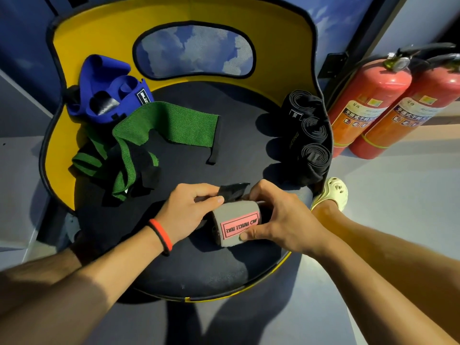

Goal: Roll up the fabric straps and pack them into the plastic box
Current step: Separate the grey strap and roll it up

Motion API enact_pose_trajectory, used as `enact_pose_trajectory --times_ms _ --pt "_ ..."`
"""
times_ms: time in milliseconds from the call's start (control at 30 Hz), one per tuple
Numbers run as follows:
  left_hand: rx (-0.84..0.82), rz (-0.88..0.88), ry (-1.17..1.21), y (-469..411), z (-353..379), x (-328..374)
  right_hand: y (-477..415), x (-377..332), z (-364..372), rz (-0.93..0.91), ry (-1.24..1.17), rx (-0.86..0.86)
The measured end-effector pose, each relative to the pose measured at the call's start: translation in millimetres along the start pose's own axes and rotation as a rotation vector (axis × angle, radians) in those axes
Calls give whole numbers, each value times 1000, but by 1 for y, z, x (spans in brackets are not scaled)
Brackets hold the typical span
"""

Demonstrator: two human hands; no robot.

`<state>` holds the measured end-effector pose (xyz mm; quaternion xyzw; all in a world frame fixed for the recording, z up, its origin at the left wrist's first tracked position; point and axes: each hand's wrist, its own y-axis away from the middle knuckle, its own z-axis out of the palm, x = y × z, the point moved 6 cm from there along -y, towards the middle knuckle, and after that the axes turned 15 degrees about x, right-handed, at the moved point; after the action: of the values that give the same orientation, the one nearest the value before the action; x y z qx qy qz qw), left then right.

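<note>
Two hands hold one rolled grey strap (236, 216), pink-labelled, at the near side of a black chair seat (224, 155). The left hand (189, 210) fingers pinch its black end tab (232, 191); the right hand (278, 215) fingers curl round the roll.

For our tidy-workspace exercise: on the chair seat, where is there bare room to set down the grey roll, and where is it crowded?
Free: mid seat, between green strap, black rolls and grey roll; also the near edge below that roll. Crowded: left side, around the blue straps; right rim, lined with black rolls.
</note>
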<state>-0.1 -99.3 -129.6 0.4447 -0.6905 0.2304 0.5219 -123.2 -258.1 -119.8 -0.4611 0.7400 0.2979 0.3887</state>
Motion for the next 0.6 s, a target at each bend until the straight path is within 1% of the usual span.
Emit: enact_pose_trajectory --times_ms 67,167,333,400,533,600 --pt "-45 -35 -4 -4 2 2 -1 -1 0 4 14 12" --pt "-76 76 -76 -3 4 13 -2 -3 -2 19 14 25" --pt "0 211 -72 6 -3 16 -3 -3 -1 40 18 20" --pt "-42 274 -89 9 -4 15 -3 -3 0 41 17 28" --pt "-169 337 -65 15 -3 23 -1 -6 -3 43 35 52" --pt "-213 404 -89 18 -2 29 0 -7 -5 34 62 77"
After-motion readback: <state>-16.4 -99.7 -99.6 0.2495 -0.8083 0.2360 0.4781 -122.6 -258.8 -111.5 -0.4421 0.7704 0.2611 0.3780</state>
